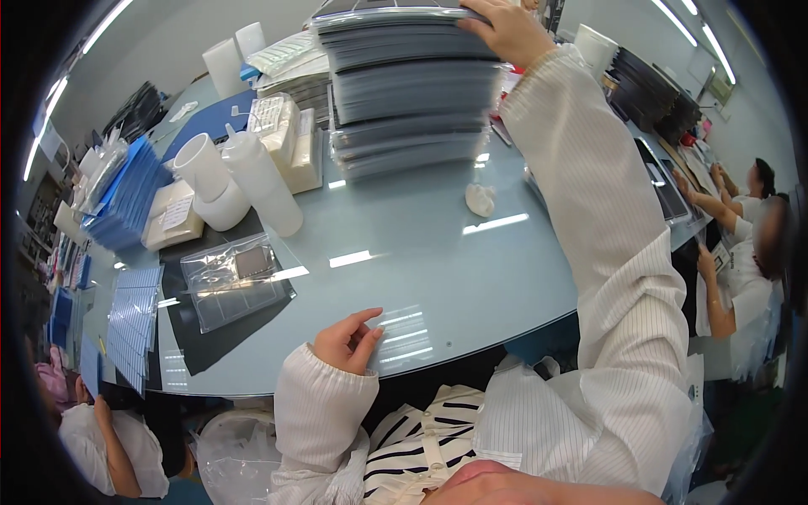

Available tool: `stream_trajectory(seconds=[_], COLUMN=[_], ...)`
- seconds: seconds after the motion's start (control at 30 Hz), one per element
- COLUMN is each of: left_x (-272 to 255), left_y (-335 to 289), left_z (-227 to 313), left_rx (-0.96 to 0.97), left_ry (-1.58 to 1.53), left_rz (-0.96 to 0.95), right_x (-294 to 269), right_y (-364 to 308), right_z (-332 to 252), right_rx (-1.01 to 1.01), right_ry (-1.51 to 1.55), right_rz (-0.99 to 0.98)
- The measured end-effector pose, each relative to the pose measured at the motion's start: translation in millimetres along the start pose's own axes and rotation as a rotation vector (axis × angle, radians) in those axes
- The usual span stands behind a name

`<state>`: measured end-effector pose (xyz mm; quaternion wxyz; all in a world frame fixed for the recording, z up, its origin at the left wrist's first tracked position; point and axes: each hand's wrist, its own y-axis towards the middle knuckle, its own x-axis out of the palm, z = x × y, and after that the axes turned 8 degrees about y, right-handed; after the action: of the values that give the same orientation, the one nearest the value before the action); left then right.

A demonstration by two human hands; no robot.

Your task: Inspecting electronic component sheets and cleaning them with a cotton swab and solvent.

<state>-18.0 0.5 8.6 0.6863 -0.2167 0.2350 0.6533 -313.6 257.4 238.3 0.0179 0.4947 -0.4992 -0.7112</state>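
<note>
A tall stack of dark, thin plastic trays (412, 93) stands at the far side of the table. Reaching up from the right, my right hand (511, 32) grips the top tray by its right corner; part of that tray runs out of the picture. My left hand (347, 339) hovers by the table's near edge with nothing in it, its thumb and index finger apart. To its left, a clear plastic tray (229, 282) with a small dark square piece lies on a black sheet (187, 343). A crumpled white wad (481, 200) sits in front of the stack.
On the left stand a white squeeze bottle (263, 181), a white dispenser cup (220, 202), packs of pale sheets (290, 147) and blue folders (126, 195). A clear-lined bin (236, 450) is below the table's near edge. Other people work at both sides.
</note>
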Motion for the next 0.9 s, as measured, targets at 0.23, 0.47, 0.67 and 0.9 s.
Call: stream_trajectory(seconds=[0.23,0.47,0.67,0.9], left_x=[-4,1,1,2], left_y=[0,-2,-2,1], left_z=[1,-5,-6,-7], left_rx=[0.028,0.072,0.069,0.098], left_ry=[0.034,0.011,0.005,0.020], left_rz=[-0.034,0.026,0.035,0.024], right_x=[-6,-34,-60,-53], right_y=[-19,13,20,9], right_z=[-9,-23,-66,-13], right_rx=[-0.452,0.127,0.238,0.097], right_ry=[0.182,-0.307,-0.302,0.003], right_rz=[0.386,0.277,0.033,0.068])
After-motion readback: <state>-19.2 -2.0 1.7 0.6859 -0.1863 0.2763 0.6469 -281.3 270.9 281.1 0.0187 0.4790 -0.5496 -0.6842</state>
